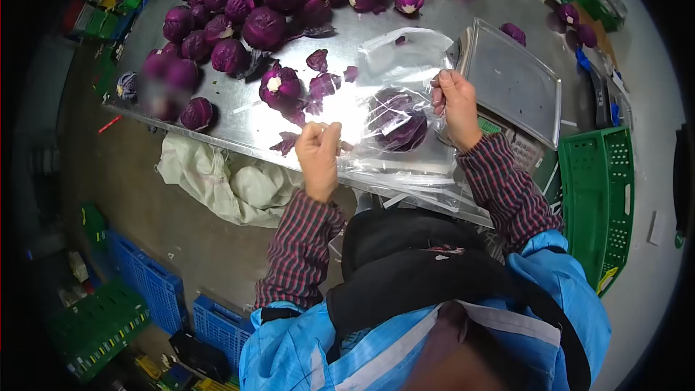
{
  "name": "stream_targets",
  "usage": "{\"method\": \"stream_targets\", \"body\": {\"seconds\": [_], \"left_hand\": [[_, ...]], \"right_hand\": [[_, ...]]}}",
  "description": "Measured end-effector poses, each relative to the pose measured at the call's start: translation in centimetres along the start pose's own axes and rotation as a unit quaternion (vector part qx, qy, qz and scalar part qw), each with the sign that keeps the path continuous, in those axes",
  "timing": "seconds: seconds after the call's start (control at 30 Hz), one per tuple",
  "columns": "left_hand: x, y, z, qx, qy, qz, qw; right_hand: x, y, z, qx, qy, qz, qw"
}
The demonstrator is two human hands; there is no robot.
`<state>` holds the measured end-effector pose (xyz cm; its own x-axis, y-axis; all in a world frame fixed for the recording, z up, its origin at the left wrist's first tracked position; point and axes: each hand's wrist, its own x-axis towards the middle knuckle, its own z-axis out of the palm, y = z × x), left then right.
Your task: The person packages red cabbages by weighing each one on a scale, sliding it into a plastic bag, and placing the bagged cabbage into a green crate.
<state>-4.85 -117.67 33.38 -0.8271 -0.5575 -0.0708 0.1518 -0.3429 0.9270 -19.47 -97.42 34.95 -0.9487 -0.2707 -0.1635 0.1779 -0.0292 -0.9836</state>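
Black apron lies nearest the camera, on the near side of the film-covered red cabbage. Left of and beyond that cabbage, a heap of red cabbages sits on the steel worktop; a white woven sack lies lower, to its left. Loose purple leaves are closer on that side. The left hand, just left of it, pinches the clear film; the right hand, just right, grips another part. Whether the cabbage is inside or merely underneath, I cannot tell. Film handling seems in hand; shifting it calls for both pinches. Farther right stand a steel platform and green crate.
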Motion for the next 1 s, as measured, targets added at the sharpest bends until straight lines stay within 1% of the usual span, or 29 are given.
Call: {"method": "stream_targets", "body": {"seconds": [0.03, 0.1, 0.13, 0.17, 0.23, 0.27, 0.3, 0.37, 0.4, 0.43, 0.5, 0.53, 0.57, 0.6, 0.63, 0.67, 0.7, 0.73, 0.77, 0.8, 0.83, 0.87, 0.9, 0.93, 0.97, 1.0], "left_hand": [[0.1, -0.6, -0.3, 0.002, -0.004, 0.002, 1.0], [0.9, -1.3, -0.6, -0.027, 0.031, -0.029, 0.999], [0.8, -1.8, -0.4, -0.03, 0.041, -0.042, 0.998], [1.1, -2.0, -0.4, -0.027, 0.035, -0.043, 0.998], [1.7, -1.7, -0.2, 0.015, 0.074, -0.058, 0.995], [2.1, -1.7, 0.0, 0.037, 0.095, -0.072, 0.992], [2.2, -0.9, 0.3, 0.044, 0.088, -0.079, 0.992], [3.3, 0.5, 1.4, 0.014, 0.07, -0.023, 0.997], [3.3, 1.3, 1.7, -0.014, 0.067, -0.026, 0.997], [2.9, 1.1, 1.7, -0.012, 0.065, -0.03, 0.997], [1.9, 0.6, 1.5, 0.094, 0.063, -0.051, 0.992], [1.9, -0.7, 0.2, 0.139, 0.048, -0.13, 0.981], [1.8, -3.0, -2.2, 0.29, 0.003, -0.094, 0.952], [1.3, -2.1, -1.4, 0.423, 0.027, 0.06, 0.904], [1.0, -0.9, 0.1, 0.535, 0.05, 0.213, 0.816], [1.3, -0.5, 1.8, 0.465, -0.03, 0.287, 0.837], [1.5, -0.2, 3.3, 0.388, -0.105, 0.35, 0.846], [2.2, 0.5, 5.2, 0.471, -0.212, 0.351, 0.781], [3.7, 0.7, 6.8, 0.542, -0.311, 0.351, 0.698], [5.0, -1.4, 6.7, 0.582, -0.334, 0.297, 0.679], [6.2, -4.7, 5.7, 0.618, -0.359, 0.243, 0.656], [7.6, -7.7, 4.4, 0.557, -0.401, 0.149, 0.712], [7.9, -7.4, 4.3, 0.554, -0.406, 0.152, 0.711], [8.0, -7.0, 4.4, 0.563, -0.415, 0.121, 0.705], [8.1, -6.8, 4.4, 0.572, -0.424, 0.089, 0.696], [8.2, -6.9, 4.2, 0.552, -0.425, 0.082, 0.713]], "right_hand": [[0.0, 0.6, 0.1, 0.003, 0.002, -0.002, 1.0], [0.3, 1.9, 0.5, 0.014, 0.007, -0.05, 0.999], [0.0, 2.7, 0.3, 0.016, 0.018, -0.002, 1.0], [0.1, 3.1, 0.1, 0.02, 0.024, -0.003, 0.999], [0.0, 2.6, 0.8, -0.023, 0.054, 0.012, 0.998], [0.5, 2.9, 0.5, -0.029, 0.042, -0.005, 0.999], [1.1, 2.7, 0.6, -0.006, 0.047, -0.003, 0.999], [1.5, 1.5, 0.9, 0.024, 0.064, -0.019, 0.998], [1.5, 1.4, 0.5, 0.024, 0.068, -0.016, 0.997], [1.3, 1.4, 0.1, 0.028, 0.064, -0.034, 0.997], [0.4, 2.8, -0.7, 0.035, 0.062, -0.049, 0.996], [-0.4, 5.3, -1.5, 0.039, 0.077, 0.034, 0.996], [-1.2, 7.1, -1.9, 0.044, 0.094, 0.116, 0.988], [-2.1, 7.7, -1.9, 0.046, 0.099, 0.117, 0.987], [-2.7, 8.3, -1.8, 0.073, 0.108, 0.163, 0.978], [-3.3, 8.7, -1.9, 0.099, 0.117, 0.21, 0.966], [-4.1, 9.0, -1.9, 0.096, 0.123, 0.219, 0.963], [-4.2, 9.0, -1.7, 0.113, 0.127, 0.217, 0.961], [-3.8, 8.8, -1.6, 0.13, 0.13, 0.208, 0.961], [-3.6, 8.7, -1.7, 0.129, 0.13, 0.206, 0.961], [-3.5, 8.6, -1.8, 0.072, 0.127, 0.219, 0.965], [-3.4, 8.4, -2.0, 0.016, 0.126, 0.231, 0.965], [-3.4, 8.2, -2.3, -0.04, 0.126, 0.243, 0.961], [-4.1, 6.4, -1.5, -0.224, 0.145, 0.138, 0.954], [-3.8, 4.9, -1.1, -0.222, 0.152, 0.14, 0.953], [-3.5, 3.7, -0.8, -0.354, 0.104, -0.071, 0.926]]}}
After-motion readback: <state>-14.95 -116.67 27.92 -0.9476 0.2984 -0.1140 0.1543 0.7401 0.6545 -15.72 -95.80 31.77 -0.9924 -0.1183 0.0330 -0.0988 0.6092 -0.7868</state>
